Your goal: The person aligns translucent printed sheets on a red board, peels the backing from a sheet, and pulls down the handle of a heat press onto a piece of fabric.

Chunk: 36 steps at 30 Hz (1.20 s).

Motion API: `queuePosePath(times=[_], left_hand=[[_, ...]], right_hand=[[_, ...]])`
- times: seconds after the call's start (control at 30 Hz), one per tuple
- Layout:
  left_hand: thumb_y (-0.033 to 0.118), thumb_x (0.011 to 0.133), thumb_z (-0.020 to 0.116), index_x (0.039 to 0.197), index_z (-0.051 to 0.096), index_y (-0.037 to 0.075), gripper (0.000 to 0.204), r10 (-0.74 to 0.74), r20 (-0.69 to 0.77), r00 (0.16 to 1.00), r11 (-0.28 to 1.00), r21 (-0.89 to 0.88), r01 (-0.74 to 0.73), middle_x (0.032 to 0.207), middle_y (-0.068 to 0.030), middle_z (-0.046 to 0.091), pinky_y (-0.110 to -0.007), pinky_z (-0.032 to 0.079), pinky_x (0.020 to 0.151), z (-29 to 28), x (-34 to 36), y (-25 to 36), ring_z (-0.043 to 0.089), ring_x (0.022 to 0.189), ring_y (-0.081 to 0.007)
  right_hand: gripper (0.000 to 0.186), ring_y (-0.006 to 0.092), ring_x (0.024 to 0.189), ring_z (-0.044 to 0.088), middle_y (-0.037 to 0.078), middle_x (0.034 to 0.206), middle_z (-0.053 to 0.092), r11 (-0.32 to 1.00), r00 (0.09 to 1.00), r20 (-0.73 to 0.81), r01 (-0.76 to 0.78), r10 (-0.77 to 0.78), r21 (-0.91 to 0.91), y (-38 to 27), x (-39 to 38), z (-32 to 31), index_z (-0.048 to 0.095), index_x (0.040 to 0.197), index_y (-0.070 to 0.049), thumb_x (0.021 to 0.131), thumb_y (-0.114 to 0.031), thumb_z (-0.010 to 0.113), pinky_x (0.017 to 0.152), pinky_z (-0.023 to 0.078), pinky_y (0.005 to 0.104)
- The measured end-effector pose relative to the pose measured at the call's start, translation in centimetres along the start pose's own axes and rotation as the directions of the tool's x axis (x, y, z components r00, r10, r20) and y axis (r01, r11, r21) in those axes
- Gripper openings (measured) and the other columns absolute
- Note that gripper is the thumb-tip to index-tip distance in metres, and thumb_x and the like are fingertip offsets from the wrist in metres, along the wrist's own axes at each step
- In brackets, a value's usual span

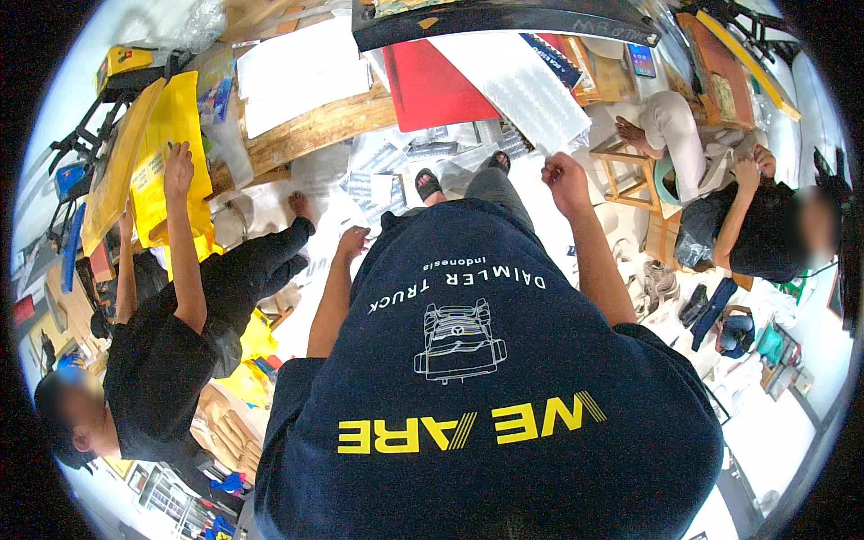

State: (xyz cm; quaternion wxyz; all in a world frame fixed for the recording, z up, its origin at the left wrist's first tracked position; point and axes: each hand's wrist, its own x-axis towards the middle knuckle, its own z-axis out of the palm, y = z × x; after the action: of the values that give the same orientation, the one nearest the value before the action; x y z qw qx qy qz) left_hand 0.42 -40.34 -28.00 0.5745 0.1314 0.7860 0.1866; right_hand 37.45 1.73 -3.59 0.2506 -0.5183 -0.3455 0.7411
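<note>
My right hand (566,183) is raised at the right of my knees, its fingers curled in a pinch. It is close to the lower end of a long white printed sheet (517,85) that hangs over the table edge; whether they touch I cannot tell. My left hand (354,241) is lower, beside my left thigh, with fingers bent together before a bright white background. What either hand holds, if anything, is too small or too bright to make out. A red sheet (432,87) lies by the printed one, and blank white paper (301,76) covers the table's left part.
A wooden table (319,135) stands ahead, with a dark-edged frame (504,31) on it. Printed sheets (373,184) lie around my feet. At left a seated co-worker handles yellow cloth (166,153); another sits at right beside a wooden stool (625,180). A phone (643,60) lies at the far right.
</note>
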Motion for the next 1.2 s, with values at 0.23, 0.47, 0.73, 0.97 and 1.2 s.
queuePosePath(times=[0.23, 0.47, 0.73, 0.97, 1.2], left_hand=[[0.027, 0.098, 0.066, 0.116, 0.066, -0.001, 0.033, 0.110, -0.024, 0.994, 0.989, -0.093, -0.112, 0.095, -0.0143, 0.070, -0.035, 0.058, 0.058, -0.3, 0.8, -0.4, 0.071, 0.081, -0.0217], [0.030, 0.096, 0.068, 0.112, 0.065, 0.000, 0.034, -0.084, 0.039, 0.996, 0.964, -0.250, 0.091, 0.087, -0.0133, 0.069, -0.034, 0.052, 0.054, 0.3, 1.1, -3.7, 0.066, 0.071, -0.0211], [0.032, 0.099, 0.064, 0.116, 0.065, 0.004, 0.033, -0.118, 0.014, 0.993, 0.991, -0.054, 0.119, 0.090, -0.0118, 0.071, -0.033, 0.053, 0.053, 0.7, -0.2, -1.1, 0.067, 0.066, -0.0217], [0.035, 0.098, 0.065, 0.115, 0.066, 0.004, 0.035, -0.023, -0.021, 1.000, 0.985, -0.169, 0.019, 0.087, -0.0109, 0.071, -0.033, 0.050, 0.051, 0.1, 0.2, -1.6, 0.065, 0.062, -0.0205], [0.034, 0.095, 0.068, 0.116, 0.066, 0.003, 0.037, -0.035, -0.022, 0.999, 0.983, -0.184, 0.031, 0.088, -0.0126, 0.070, -0.034, 0.051, 0.054, 1.1, 1.0, -4.3, 0.065, 0.065, -0.0211]], right_hand=[[0.010, 0.0231, 0.107, 0.064, 0.000, 0.097, 0.061, 0.973, 0.977, -0.081, -0.183, 0.195, 0.137, 6.0, -1.2, -4.8, 0.056, 0.088, -0.018, 0.094, -0.022, 0.063, 0.092, 0.046, 0.0418], [0.004, 0.0355, 0.125, 0.059, 0.008, 0.106, 0.060, 0.910, 0.999, 0.013, -0.039, 0.037, 0.412, 3.8, 2.1, -0.3, 0.055, 0.093, -0.013, 0.095, -0.015, 0.058, 0.106, 0.043, 0.0560], [0.011, 0.0397, 0.124, 0.061, 0.018, 0.121, 0.066, 0.901, 0.999, 0.038, 0.017, -0.037, 0.434, -1.4, 1.1, 2.0, 0.055, 0.086, -0.009, 0.092, -0.018, 0.058, 0.104, 0.044, 0.0511], [0.030, 0.0388, 0.119, 0.063, 0.020, 0.126, 0.065, 0.916, 0.993, -0.088, -0.041, 0.083, 0.399, -1.8, 2.3, 3.1, 0.055, 0.093, -0.009, 0.095, -0.039, 0.062, 0.102, 0.046, 0.0509], [0.060, 0.0370, 0.113, 0.066, 0.019, 0.124, 0.058, 0.952, 0.966, -0.233, -0.038, 0.112, 0.302, 1.2, 4.1, 3.4, 0.047, 0.134, -0.003, 0.093, -0.039, 0.070, 0.096, 0.050, 0.0477]])
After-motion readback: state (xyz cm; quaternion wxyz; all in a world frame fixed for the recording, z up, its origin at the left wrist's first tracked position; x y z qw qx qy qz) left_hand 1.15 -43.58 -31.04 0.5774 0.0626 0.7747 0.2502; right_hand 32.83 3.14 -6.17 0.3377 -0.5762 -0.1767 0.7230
